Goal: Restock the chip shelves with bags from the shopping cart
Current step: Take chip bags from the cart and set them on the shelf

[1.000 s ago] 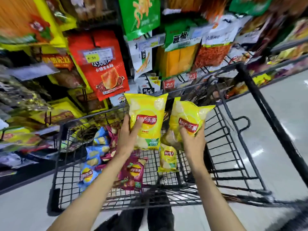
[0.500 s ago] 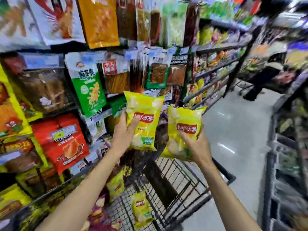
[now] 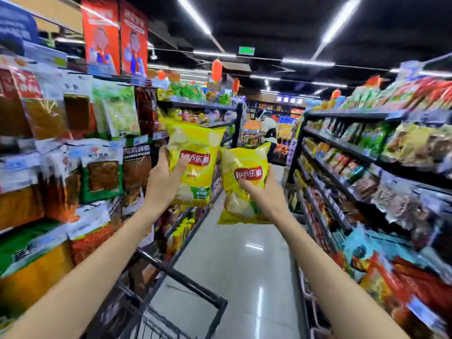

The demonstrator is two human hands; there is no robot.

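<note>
Nearest the camera, the shopping cart (image 3: 186, 285) stands at lower left, only its black rim and part of the wire basket in view; its contents cannot be seen from here. Both forearms reach forward above it.

The left hand (image 3: 161, 184) grips the left chip bag (image 3: 195, 165), a yellow bag held upright. The thumb crosses the printed front near the red logo; the other fingers wrap behind the left edge and are mostly hidden. The fingers are clamped on the bag, not spread.

The right hand (image 3: 266, 194) grips the right chip bag (image 3: 244, 182), also yellow, tilted slightly and carried lower than the first. The fingers curl over the front below the logo and close on the bag's middle. The two bags sit just beside each other, near or touching at their inner edges; contact cannot be confirmed.

Judged from the pose, each bag is held by its body with the label facing out so it can go face-forward onto a shelf. Both are raised clear of the cart, between the aisle's two sides.

Farther off, the left shelving (image 3: 97, 167) carries hanging snack packs, and the right shelving (image 3: 354, 152) carries mixed packets. Other yellow bags (image 3: 181, 113) show on a shelf beyond the left hand, a likely destination. A person (image 3: 267, 130) stands at the aisle's far end.
</note>
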